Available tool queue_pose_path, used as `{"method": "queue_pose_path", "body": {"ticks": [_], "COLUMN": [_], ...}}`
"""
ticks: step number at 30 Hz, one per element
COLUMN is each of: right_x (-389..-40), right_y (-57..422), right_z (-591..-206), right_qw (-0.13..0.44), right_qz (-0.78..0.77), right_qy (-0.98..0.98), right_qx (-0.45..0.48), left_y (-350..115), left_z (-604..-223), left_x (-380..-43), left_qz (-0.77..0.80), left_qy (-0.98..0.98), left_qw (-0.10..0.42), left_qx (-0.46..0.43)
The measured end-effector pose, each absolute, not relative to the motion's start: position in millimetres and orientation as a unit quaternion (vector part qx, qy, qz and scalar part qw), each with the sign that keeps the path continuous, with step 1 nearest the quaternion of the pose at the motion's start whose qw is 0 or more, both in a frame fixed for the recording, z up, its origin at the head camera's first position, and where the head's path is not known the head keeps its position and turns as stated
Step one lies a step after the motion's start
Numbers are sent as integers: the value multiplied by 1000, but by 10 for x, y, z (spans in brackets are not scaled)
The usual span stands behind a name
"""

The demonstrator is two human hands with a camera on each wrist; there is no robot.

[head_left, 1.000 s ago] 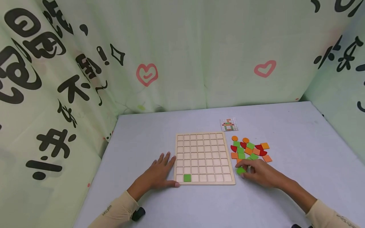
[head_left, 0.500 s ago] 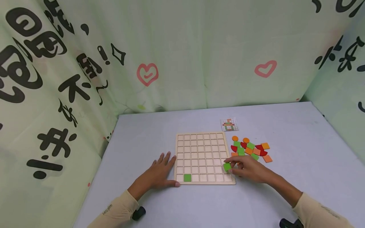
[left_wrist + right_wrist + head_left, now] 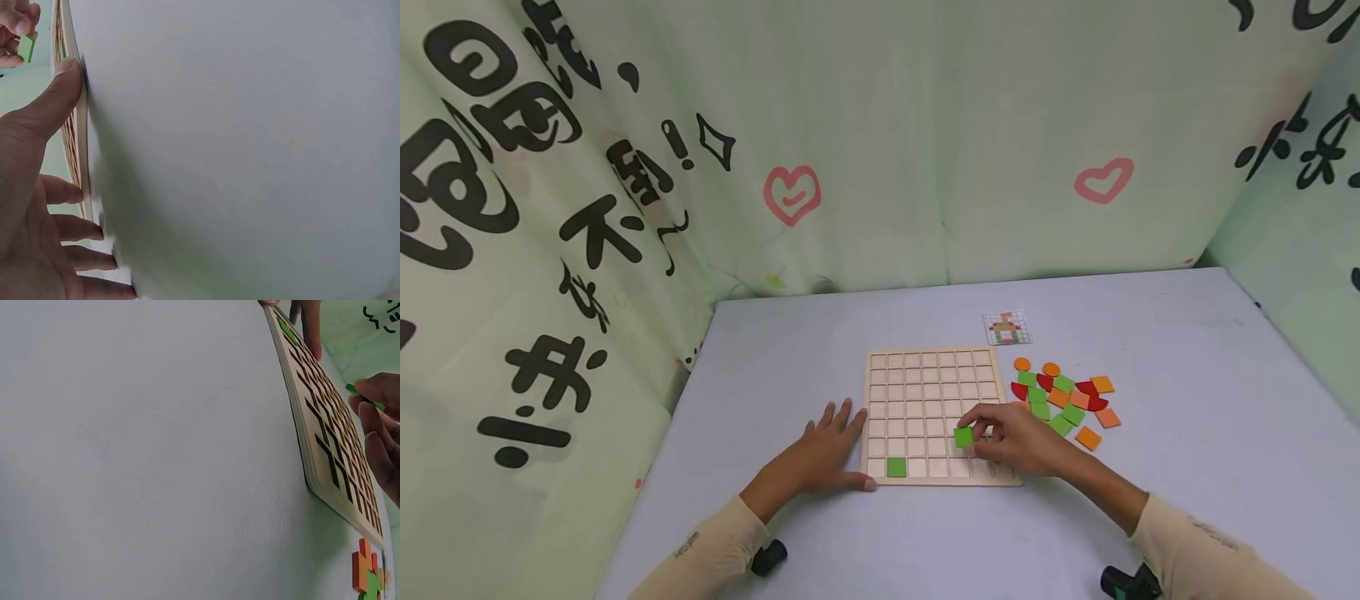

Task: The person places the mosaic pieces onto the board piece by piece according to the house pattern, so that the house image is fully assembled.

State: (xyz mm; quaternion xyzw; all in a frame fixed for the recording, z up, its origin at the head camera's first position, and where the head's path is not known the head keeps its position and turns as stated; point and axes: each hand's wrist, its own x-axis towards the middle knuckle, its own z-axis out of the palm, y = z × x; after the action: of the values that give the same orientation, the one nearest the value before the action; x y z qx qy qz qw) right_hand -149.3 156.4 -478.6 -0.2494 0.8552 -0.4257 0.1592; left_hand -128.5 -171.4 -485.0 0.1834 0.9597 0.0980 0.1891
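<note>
A wooden grid board lies on the table, with one green square tile set in its bottom row, second cell from the left. My right hand pinches another green square tile above the right part of the board; the right wrist view shows this held tile edge-on, apart from the grid. My left hand rests at the board's left edge, fingers spread and straight. In the left wrist view its thumb touches the board's rim.
Right of the board lies a loose spread of red, green and orange pieces, some partly behind my right hand. A small pattern card lies beyond the board's far right corner. Printed curtains enclose the table.
My right hand has carried the green square tile leftward from the loose pieces to over the board. The left hand stays at the board's edge.
</note>
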Motion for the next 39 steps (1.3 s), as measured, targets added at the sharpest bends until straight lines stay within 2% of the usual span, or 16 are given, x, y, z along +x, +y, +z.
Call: {"method": "queue_pose_path", "body": {"ticks": [24,39], "right_x": [-1498,-1474], "right_y": [937,687], "right_z": [-4872,-4934], "right_qw": [189,156], "right_qz": [-454,-412], "right_qy": [836,866], "right_qx": [-243,-237], "left_y": [-1707,-1711], "left_z": [-4864,-4857], "left_x": [-1314,-1303], "left_qz": [106,113], "left_qy": [960,958], "left_qw": [183,184], "left_qx": [186,187]}}
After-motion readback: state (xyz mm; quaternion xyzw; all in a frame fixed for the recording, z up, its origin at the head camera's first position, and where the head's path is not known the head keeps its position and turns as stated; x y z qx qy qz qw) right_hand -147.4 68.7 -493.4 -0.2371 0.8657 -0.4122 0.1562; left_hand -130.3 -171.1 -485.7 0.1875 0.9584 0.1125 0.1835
